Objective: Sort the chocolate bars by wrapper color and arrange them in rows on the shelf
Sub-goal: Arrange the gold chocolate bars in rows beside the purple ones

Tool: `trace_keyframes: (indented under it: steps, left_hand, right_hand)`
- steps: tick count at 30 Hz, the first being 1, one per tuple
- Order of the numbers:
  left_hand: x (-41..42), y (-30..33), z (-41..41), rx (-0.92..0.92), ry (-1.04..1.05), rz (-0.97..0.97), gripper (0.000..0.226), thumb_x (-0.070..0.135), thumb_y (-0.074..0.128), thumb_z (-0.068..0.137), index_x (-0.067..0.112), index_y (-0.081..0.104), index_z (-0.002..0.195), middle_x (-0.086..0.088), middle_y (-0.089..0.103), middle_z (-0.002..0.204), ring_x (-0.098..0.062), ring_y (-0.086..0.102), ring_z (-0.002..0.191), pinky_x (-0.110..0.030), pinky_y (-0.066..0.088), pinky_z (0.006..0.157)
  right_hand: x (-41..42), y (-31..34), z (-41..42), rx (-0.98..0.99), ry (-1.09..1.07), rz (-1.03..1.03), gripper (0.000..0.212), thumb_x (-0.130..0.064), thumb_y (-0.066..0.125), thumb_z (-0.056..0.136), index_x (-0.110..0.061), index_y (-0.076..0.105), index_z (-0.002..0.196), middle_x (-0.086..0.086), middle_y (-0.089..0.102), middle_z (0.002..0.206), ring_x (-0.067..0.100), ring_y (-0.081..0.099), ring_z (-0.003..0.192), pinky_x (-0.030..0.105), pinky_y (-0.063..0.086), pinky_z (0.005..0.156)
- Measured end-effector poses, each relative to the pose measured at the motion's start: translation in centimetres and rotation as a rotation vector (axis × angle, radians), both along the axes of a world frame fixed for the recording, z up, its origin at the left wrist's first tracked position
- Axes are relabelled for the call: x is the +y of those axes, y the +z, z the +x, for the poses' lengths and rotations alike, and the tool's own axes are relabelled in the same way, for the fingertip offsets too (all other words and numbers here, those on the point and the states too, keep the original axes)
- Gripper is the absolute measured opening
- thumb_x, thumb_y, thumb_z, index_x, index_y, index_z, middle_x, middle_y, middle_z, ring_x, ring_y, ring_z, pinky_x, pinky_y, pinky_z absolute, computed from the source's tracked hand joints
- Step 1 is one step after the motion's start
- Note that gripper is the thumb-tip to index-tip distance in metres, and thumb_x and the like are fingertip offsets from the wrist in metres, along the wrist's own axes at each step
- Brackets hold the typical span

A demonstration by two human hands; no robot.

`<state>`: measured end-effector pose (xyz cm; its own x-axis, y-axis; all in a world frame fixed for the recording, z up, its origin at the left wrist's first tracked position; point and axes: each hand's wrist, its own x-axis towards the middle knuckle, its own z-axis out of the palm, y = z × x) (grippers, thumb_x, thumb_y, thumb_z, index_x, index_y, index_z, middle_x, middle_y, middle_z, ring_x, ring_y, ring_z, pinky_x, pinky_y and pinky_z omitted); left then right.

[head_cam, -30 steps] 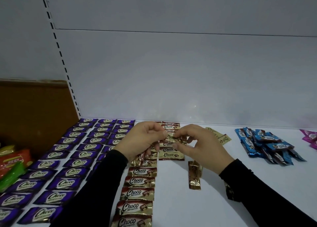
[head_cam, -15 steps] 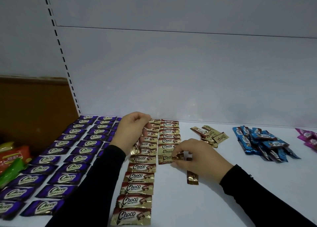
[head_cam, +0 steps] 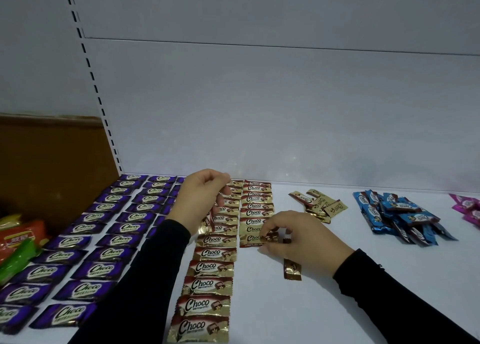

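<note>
Purple bars [head_cam: 104, 229] already lie in finished rows on the left of the white shelf [head_cam: 324, 304], running from near to far. Just right of them one full gold row [head_cam: 207, 278] reaches the near edge, and a second gold row [head_cam: 255, 211] beside it stops about halfway, so by my reading the gold sorting is well along but not complete. Left to do: a small loose gold pile [head_cam: 318, 206] farther right, a jumbled blue heap [head_cam: 397, 221] beyond it, and some pink bars [head_cam: 467, 208] at the far right edge.

At the near end of the short row, the right hand [head_cam: 298, 242] pinches the right end of the newest gold bar [head_cam: 255, 238] between curled fingertips, apparently settling it in place. Another loose gold bar [head_cam: 292, 269] lies on the shelf partly under that hand. Over the far part of the gold rows, the left hand [head_cam: 200, 200] has its fingers curled round a few spare gold bars [head_cam: 207, 221].
</note>
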<state>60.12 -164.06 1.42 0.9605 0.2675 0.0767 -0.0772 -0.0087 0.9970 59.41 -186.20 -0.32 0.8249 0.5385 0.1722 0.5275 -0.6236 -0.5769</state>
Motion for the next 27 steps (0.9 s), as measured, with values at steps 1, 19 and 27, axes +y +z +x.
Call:
trace_keyframes:
  steps: [1,19,27]
  left_hand:
    - [0.0,0.0,0.0,0.0,-0.001,0.0,0.014,0.019,0.061,0.098,0.009,0.069,0.091,-0.001,0.067,0.072,-0.01,0.05,0.052,-0.02,0.039,0.042]
    - [0.0,0.1,-0.2,0.011,-0.009,0.004,0.014,0.019,0.062,0.098,0.009,0.07,0.093,-0.002,0.067,0.073,-0.01,0.051,0.053,-0.02,0.039,0.043]
    - [-1.1,0.3,-0.4,-0.006,0.068,-0.062,0.013,0.011,0.059,0.097,0.004,0.069,0.094,0.0,0.059,0.062,-0.01,0.047,0.049,-0.021,0.04,0.042]
  right_hand:
    - [0.0,0.0,0.0,0.006,-0.003,0.004,0.019,-0.039,0.08,0.077,-0.034,0.071,0.093,-0.014,0.065,0.098,-0.003,0.052,0.094,0.009,0.042,0.075]
    - [0.0,0.4,-0.2,0.053,-0.048,0.03,0.019,-0.036,0.082,0.076,-0.034,0.069,0.09,-0.019,0.064,0.094,-0.014,0.051,0.09,0.004,0.039,0.071]
    - [0.0,1.5,0.2,0.036,-0.098,0.358,0.003,-0.03,0.073,0.085,-0.031,0.071,0.083,-0.018,0.07,0.084,-0.002,0.062,0.079,0.016,0.048,0.07]
